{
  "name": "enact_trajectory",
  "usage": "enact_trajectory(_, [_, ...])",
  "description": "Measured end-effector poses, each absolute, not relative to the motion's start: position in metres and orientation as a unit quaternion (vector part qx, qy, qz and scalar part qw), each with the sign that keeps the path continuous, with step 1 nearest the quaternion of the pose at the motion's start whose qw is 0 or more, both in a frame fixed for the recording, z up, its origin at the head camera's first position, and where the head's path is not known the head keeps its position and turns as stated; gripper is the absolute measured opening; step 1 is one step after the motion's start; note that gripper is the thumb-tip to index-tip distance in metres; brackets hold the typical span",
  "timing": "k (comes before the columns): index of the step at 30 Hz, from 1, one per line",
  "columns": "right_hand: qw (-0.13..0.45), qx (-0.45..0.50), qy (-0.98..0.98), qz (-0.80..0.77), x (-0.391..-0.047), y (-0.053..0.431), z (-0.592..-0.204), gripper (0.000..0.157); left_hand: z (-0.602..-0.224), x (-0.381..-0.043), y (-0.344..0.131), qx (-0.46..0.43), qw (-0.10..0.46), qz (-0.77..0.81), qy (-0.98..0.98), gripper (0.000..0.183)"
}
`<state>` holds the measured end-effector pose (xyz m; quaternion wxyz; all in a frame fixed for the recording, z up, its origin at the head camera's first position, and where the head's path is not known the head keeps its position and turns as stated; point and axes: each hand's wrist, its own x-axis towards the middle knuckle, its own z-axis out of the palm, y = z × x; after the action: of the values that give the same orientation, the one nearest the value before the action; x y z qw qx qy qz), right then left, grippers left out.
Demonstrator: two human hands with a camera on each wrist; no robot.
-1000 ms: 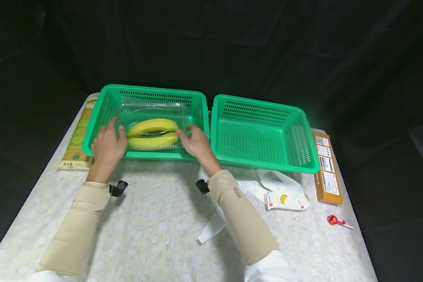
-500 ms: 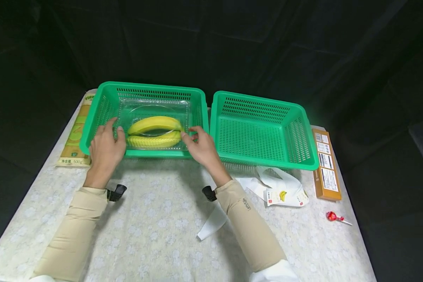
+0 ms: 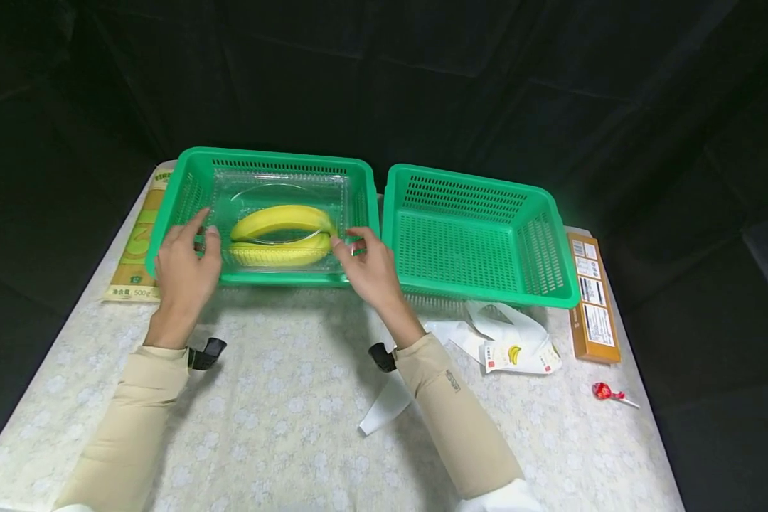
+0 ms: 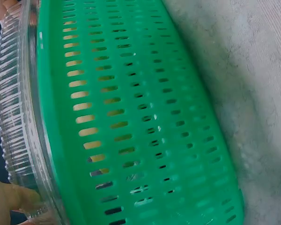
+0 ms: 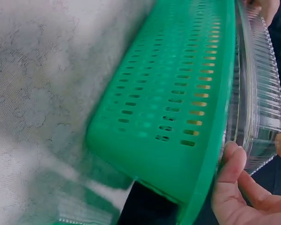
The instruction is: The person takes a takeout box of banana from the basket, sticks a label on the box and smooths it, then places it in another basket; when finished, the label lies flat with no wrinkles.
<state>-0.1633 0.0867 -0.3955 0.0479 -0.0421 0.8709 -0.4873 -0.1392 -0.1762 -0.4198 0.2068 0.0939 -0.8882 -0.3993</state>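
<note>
Compared with a second ago, we see the clear container (image 5: pixel 263 89) looking larger and its far edge lying closer to the far rim of the left basket (image 3: pixel 281 278), while the right hand (image 3: pixel 371 269) has shifted rightward and the hands stand wider apart. On the patterned table (image 3: pixel 262 427), we take the left basket as our landmark, its long sides running left to right. A second basket (image 3: pixel 457 249) stands just to its right. The clear container is over the left basket's opening, its ribbed wall standing above the rim in the wrist views; its long axis runs left to right, nearly parallel with the basket's long sides. Left of the basket lies a tall packet (image 3: pixel 139 249); well to its right is an orange-brown box (image 3: pixel 595 306), and nearer us on that side a white wrapper (image 3: pixel 521 355). The left hand (image 3: pixel 188 267) grips the container's left end; the right hand pinches its right end. Within the left basket's outline we see two bananas (image 3: pixel 281 215) through clear plastic, lengthwise left to right, the far one's stem pointing right; we cannot tell whether they lie inside the container or beneath it. A red lollipop (image 3: pixel 604 391) lies farthest right of the basket.
</note>
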Motion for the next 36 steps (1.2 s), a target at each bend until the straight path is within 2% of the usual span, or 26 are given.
enact_trajectory(7, [0.049,-0.037,0.87,-0.489,-0.161,0.091,-0.396,0.048,-0.419,-0.135,-0.177,0.089,0.215,-0.389,-0.892,0.043])
enact_trajectory(20, [0.059,-0.051,0.883,-0.464,-0.162,0.094,-0.397,0.05,-0.419,-0.133,-0.176,0.088,0.212,-0.386,-0.894,0.043])
enact_trajectory(27, [0.064,-0.063,0.877,-0.472,-0.154,0.098,-0.384,0.049,-0.408,-0.124,-0.175,0.081,0.233,-0.407,-0.879,0.042])
enact_trajectory(36, [0.041,-0.065,0.874,-0.48,-0.145,0.106,-0.368,0.047,-0.395,-0.116,-0.171,0.08,0.248,-0.413,-0.873,0.041])
